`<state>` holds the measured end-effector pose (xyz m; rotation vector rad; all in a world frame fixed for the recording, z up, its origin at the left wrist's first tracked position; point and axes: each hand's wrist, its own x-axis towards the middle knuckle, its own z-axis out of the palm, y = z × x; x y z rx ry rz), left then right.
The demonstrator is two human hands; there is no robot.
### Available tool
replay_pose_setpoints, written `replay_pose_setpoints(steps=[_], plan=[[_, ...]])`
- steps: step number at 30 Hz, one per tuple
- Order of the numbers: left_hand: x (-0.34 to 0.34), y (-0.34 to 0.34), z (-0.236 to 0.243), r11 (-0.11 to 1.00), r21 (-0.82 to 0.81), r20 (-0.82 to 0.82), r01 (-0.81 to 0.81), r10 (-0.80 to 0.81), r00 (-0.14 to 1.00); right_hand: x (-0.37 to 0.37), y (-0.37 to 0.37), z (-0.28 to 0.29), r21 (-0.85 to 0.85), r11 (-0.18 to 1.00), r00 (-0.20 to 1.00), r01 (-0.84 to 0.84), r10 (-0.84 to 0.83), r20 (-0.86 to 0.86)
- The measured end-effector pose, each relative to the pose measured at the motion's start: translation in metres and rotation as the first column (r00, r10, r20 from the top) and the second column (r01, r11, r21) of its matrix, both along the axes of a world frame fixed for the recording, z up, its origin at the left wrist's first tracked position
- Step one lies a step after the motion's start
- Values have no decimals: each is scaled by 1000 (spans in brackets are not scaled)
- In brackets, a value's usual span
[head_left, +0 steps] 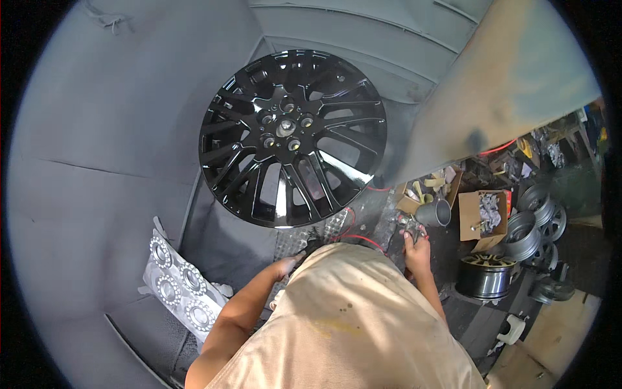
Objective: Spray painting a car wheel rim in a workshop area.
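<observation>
A glossy black multi-spoke wheel rim (285,128) faces up in front of me, its spokes catching bright reflections. My right hand (418,249), to the lower right of the rim, is closed around a spray gun (410,225). A grey cup (435,212) appears at the gun's far end. Close to my shirt is my left hand (286,266), below the rim. Its fingers are partly hidden, and something dark lies beside them, so I cannot make out whether it holds anything.
Grey sheeting (103,168) lines the left side. A white panel with round metal rings (184,282) leans at lower left. A red hose (363,238) crosses the floor. Cardboard boxes (472,217), silver rims (520,235) and a black-and-gold wheel (486,277) stand right. A stained panel (492,97) hangs upper right.
</observation>
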<state>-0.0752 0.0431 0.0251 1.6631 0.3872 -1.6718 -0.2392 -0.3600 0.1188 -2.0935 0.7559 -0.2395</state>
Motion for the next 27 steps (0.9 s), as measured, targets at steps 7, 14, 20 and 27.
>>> replay_pose_setpoints(steps=[7, 14, 20, 27], plan=[[31, -48, -21, 563, -285, 135, -776, 825, 549, 61, -14, 83, 180, 983, 1000, 20, -22, 7], [52, -58, -30, 364, -269, 83, -892, 931, 355, 118, -21, 226, -142, 952, 954, -271, 285, 88], [63, -26, -48, 387, -308, 121, -869, 922, 368, 176, -10, 288, -117, 891, 877, -439, 454, 159], [83, -6, -49, 233, -376, 70, -897, 972, 224, 227, 6, 286, -366, 756, 827, -543, 558, -72]])
